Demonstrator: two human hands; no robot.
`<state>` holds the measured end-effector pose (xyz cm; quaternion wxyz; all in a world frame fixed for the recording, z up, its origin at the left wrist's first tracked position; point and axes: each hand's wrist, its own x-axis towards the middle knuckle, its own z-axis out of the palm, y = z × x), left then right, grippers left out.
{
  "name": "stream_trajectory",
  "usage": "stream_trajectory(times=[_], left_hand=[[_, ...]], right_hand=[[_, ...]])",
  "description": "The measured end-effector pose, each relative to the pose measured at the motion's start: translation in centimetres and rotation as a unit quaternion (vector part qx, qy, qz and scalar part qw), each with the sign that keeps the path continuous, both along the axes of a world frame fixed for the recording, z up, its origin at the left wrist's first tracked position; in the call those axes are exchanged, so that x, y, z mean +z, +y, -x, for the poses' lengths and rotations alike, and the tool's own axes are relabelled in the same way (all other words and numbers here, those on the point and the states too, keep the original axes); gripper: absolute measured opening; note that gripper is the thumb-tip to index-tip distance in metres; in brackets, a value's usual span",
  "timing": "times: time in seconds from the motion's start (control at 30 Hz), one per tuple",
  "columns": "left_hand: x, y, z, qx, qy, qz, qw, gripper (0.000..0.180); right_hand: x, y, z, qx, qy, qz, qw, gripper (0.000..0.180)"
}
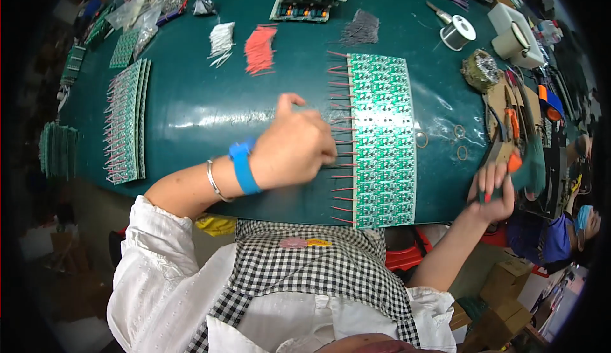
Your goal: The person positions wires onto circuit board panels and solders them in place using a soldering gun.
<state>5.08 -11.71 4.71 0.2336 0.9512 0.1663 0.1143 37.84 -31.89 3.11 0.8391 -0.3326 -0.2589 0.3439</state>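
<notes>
1. A long green circuit-board panel (384, 140) is being kept flat on the dark green table (191, 111), its long axis running from 12 o'clock to 6 o'clock, just right of the picture's middle.
2. A row of short red wires (340, 127) is being shown sticking out from the panel's 9 o'clock edge, pointing toward the left hand.
3. The left hand (294, 146) is being held curled and touching that wire row, with the fingertips pinched near one wire about midway down; whether a wire is actually gripped cannot be told.
4. The panel is being met at 3 o'clock from the left hand, so this hand is clearly the nearer one.
5. The right hand (493, 191) is being kept closed around a tool with an orange and green handle (519, 162), well apart from the panel at its 4 o'clock side.
6. Loose red wires (261, 49) and white wires (221, 40) are being stored in small heaps at 11 o'clock from the left hand.
7. Finished panels (125, 123) are being stacked at 9 o'clock, near the table's edge.
</notes>
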Motion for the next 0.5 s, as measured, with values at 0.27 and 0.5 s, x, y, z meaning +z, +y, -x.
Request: stream_trajectory(times=[0.27, 0.5], left_hand=[[-1.0, 10.2, -7.3, 0.152, -0.069, -0.135, 0.977, 0.014], [-4.3, 12.4, -11.5, 0.224, 0.040, -0.136, 0.964, 0.021]], right_hand=[[-1.5, 1.9, -1.3, -0.137, -0.053, 0.122, 0.982, 0.018], [-1.7, 0.3, 3.0, -0.110, -0.051, 0.089, 0.989, 0.051]])
